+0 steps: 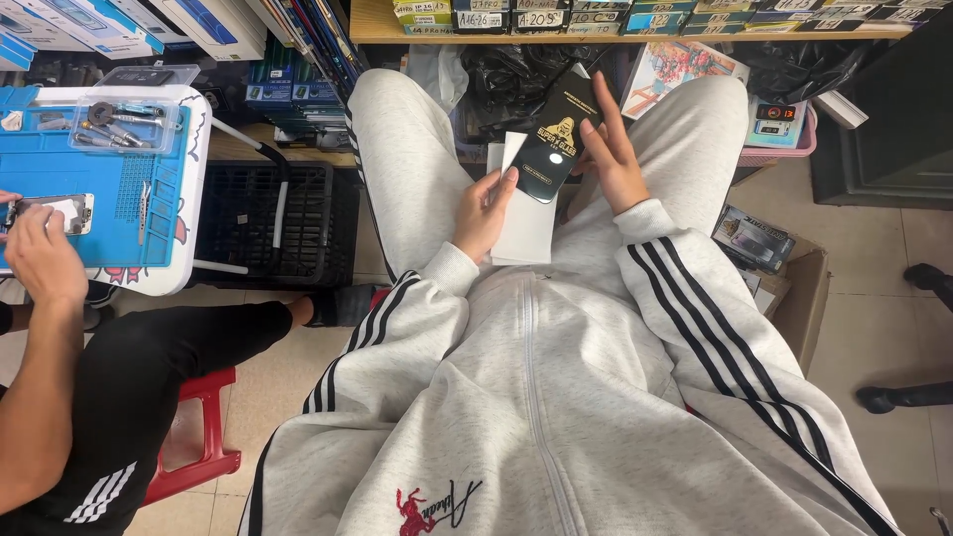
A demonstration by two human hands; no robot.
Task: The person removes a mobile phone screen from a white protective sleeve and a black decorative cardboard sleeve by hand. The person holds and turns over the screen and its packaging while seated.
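Both hands clamped — left hand (483,208) on white card sleeve (523,233), right hand (612,149) on glossy black packet (556,139).

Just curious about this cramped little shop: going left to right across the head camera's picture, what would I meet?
Another person's hand → blue work mat → black crate → wearer's left hand → black packet → right hand → cardboard box → dark shoe.

Looking like a phone repair shop. Wooden shelf (635,33) up top is carrying rows of small labelled parts boxes (541,15). A co-worker's hand (40,253) is working on an opened phone (55,211) over a blue repair mat (94,189) on the bench (189,199), with a clear tray of small tools (124,124) sitting beside it. Boxed accessories (751,238) are lying on the floor.
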